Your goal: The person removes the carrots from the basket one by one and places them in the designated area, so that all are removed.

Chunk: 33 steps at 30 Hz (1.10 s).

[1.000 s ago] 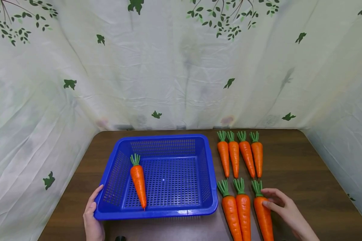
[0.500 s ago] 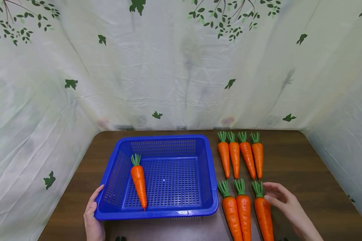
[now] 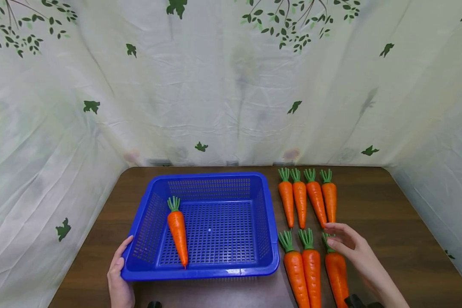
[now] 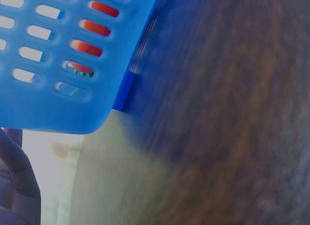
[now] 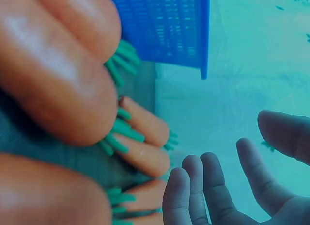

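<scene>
My left hand grips the left front corner of a blue plastic basket. In the left wrist view, curled fingers show beside the basket wall. One carrot with a green top lies inside, towards the left. My right hand is over the leafy top of the rightmost front carrot, partly covering it. Its fingertips reach the pointed ends of the back-row carrots. The right wrist view shows those fingers spread and loosely bent, holding nothing.
Two more large carrots lie side by side in the front row, right of the basket. Several smaller carrots line the back right of the brown wooden table. A white leaf-patterned curtain hangs behind and along both sides.
My right hand has come off the rightmost front carrot and moved up and left, over its leafy top towards the back row. The left hand and basket stay in place.
</scene>
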Tool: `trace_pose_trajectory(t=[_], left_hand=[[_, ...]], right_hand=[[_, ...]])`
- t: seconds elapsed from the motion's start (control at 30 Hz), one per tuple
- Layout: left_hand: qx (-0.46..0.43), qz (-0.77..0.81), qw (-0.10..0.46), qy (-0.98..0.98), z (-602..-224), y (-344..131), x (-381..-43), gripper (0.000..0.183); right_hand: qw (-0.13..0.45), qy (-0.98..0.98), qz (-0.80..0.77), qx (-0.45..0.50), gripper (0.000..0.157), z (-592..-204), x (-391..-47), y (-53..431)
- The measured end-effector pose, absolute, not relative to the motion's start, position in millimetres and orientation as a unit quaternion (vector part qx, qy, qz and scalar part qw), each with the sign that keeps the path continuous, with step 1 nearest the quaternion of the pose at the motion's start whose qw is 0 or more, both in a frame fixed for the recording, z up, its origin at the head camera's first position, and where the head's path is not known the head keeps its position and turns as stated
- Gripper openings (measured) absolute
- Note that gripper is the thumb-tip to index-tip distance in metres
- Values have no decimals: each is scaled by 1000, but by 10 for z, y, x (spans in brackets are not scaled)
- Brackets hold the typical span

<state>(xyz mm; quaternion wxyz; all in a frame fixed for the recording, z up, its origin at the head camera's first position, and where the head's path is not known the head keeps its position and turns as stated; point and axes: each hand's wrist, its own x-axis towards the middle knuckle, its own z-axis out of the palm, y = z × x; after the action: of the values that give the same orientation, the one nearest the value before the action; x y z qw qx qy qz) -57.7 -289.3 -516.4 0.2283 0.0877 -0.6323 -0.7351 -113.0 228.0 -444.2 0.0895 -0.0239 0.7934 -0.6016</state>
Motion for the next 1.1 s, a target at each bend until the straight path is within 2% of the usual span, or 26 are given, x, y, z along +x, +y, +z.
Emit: trace_pose_trajectory(t=[0.23, 1.1], left_hand=[[90, -738, 231, -628, -5156, -2886, -578, 50], [101, -735, 227, -631, -5139, -2882, -577, 50]], right_hand=[[91, 788, -605, -68, 39, -4359, -1196, 2123], [165, 727, -647, -159, 40, -4051, -1476, 1456]])
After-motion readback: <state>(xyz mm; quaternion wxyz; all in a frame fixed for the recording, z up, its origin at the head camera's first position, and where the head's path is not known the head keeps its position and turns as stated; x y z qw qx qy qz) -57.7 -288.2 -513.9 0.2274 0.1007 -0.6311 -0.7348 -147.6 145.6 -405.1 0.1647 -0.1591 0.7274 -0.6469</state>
